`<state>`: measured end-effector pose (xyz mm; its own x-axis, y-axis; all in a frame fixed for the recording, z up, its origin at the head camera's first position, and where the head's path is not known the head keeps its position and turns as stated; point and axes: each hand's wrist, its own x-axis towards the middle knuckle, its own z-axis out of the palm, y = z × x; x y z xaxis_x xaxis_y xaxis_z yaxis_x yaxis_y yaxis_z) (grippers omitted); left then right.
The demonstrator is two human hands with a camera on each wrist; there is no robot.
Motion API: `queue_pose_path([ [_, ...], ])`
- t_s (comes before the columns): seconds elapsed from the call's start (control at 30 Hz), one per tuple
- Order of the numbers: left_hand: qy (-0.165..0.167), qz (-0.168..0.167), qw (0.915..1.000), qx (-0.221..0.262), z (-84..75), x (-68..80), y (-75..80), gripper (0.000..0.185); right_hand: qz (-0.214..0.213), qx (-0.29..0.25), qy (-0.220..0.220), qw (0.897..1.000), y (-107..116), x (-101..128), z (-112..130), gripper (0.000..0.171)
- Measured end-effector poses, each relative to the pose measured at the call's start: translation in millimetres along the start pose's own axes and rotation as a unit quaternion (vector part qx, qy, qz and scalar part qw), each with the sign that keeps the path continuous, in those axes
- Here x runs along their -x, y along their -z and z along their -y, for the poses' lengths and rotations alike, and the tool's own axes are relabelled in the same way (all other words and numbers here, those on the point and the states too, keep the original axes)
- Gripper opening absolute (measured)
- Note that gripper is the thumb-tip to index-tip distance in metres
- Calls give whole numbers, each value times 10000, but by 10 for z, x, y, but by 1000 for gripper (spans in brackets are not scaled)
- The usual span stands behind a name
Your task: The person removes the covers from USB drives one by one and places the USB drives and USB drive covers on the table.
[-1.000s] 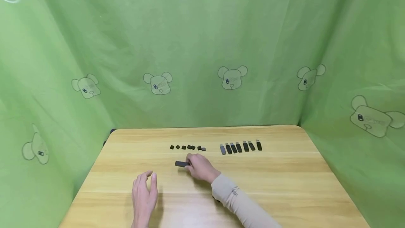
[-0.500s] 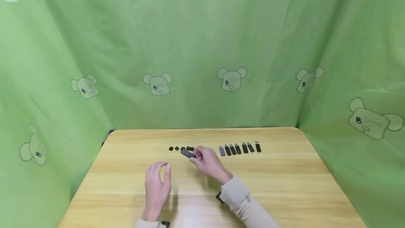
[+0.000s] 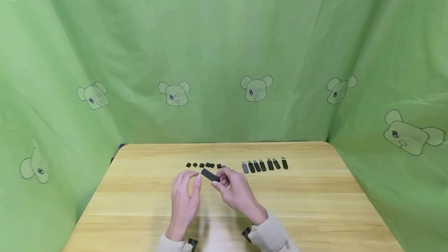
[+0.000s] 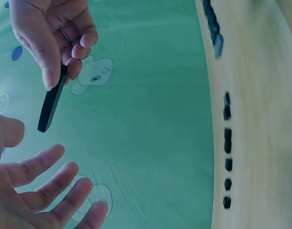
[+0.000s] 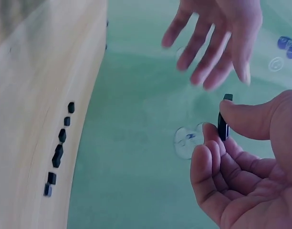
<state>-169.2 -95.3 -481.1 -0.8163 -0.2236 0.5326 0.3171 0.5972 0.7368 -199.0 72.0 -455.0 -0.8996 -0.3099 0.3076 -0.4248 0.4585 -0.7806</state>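
Between the thumb and fingers of my right hand (image 3: 239,193) is a black USB flash drive (image 3: 210,174), pinched at one end above the table. Its free end points left and away from me, and no metal plug shows there. My left hand (image 3: 184,201) is just left of that end, thumb and fingers spread, holding nothing. In the left wrist view a gap shows between the left fingers and the flash drive (image 4: 51,105). The right wrist view shows the right thumb pressing the flash drive (image 5: 223,121) against curled fingers.
Several small dark caps (image 3: 202,165) lie in a row beyond my hands, the rightmost partly hidden by the right hand. Further right stands a row of several USB flash drives (image 3: 263,165), metal plugs facing away. A green curtain (image 3: 217,123) surrounds the wooden table (image 3: 315,205).
My left hand has moved right and away from me, towards the flash drive. The right hand has shifted slightly right, and the drive it holds has turned from level to slanting.
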Motion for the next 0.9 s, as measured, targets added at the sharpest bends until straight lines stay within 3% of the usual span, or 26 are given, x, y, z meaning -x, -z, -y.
queue_pose_path([
  [0.2,-21,305,9991,300,-73,52,19,15,-175,32,218,9996,-65,219,97,15],
  [0.4,84,622,9953,734,-86,123,15,13,14,-69,72,9999,-79,347,120,18],
  [0.53,424,895,9866,1294,-115,162,15,13,251,-344,-121,9990,-47,403,135,18],
  [0.7,948,1073,9762,1630,-163,197,17,12,464,-679,-161,9965,-9,442,138,14],
  [0.9,1460,1203,9603,2051,-179,244,4,14,782,-641,-65,9949,0,488,105,18],
])
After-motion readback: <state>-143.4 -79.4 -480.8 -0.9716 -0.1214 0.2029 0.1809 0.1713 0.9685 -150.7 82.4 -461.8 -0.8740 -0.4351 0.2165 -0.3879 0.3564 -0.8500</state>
